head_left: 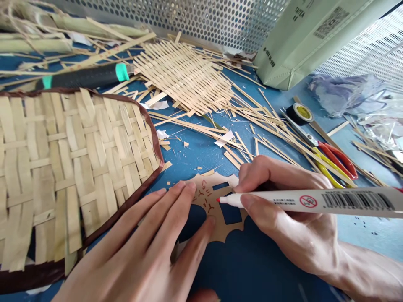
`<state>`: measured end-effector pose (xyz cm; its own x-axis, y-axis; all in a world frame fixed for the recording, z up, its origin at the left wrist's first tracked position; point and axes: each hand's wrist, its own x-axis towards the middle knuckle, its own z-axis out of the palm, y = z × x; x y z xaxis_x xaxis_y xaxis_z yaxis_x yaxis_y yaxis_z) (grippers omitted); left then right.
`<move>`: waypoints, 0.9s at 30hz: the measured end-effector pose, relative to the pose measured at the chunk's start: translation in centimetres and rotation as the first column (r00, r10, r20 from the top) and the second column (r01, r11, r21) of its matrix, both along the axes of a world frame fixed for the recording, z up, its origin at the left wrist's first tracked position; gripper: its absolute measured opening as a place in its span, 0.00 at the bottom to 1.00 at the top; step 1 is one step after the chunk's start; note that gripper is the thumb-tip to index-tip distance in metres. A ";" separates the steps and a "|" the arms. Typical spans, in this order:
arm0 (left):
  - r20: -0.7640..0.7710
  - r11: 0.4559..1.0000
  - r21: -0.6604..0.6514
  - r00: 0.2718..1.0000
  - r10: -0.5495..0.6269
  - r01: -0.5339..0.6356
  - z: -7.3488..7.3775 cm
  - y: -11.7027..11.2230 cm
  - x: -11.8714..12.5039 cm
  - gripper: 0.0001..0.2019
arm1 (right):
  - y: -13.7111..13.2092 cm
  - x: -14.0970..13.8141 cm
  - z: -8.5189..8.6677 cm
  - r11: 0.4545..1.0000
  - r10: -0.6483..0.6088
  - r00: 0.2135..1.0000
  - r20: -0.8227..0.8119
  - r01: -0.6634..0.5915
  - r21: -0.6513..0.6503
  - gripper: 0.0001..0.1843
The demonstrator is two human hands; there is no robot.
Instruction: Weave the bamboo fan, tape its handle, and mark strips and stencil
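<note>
A scalloped tan cut-out (217, 230) lies on the blue surface, with rectangular openings through it and red marks drawn on its face. My left hand (157, 235) rests over its left side, fingers stretched out and pressing on it. Between the thumb and fingers of my right hand (283, 222) is a white marker pen (283, 200), uncapped. Its red tip points left, over the cut-out beside the red marks; whether it touches cannot be seen. The pen's far end runs off the right edge.
At left lies a woven bamboo panel (103, 155) with brown edging. Behind are a smaller woven piece (189, 75), loose strips and a black-and-teal handled tool (85, 77). Scissors (336, 159), a tape roll (299, 113) and a green bag (292, 46) stand right.
</note>
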<state>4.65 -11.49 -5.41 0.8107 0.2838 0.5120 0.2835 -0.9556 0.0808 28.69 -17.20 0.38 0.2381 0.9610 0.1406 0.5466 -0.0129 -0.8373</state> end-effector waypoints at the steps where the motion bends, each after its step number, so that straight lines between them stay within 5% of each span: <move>1: 0.002 1.000 0.009 1.000 -0.001 0.001 0.0 0.0 0.1 0.32 | 0.0 0.0 0.1 1.000 -0.006 1.000 0.004 0.006 0.003 0.08; 17: 0.015 0.995 -0.070 0.997 0.071 -0.070 -0.8 -0.6 -0.1 0.34 | 0.4 0.0 0.5 0.998 -0.065 0.998 -0.004 0.065 -0.024 0.08; 27: 0.019 0.995 -0.080 0.998 0.061 -0.060 -0.4 -0.3 0.0 0.35 | 0.2 -0.3 -0.2 0.999 0.025 1.000 -0.007 -0.025 -0.034 0.08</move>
<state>4.63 -11.78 -5.86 0.7801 0.3724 0.5029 0.3379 -0.9271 0.1622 28.41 -16.99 0.21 0.2144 0.9710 0.1061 0.5420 -0.0279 -0.8399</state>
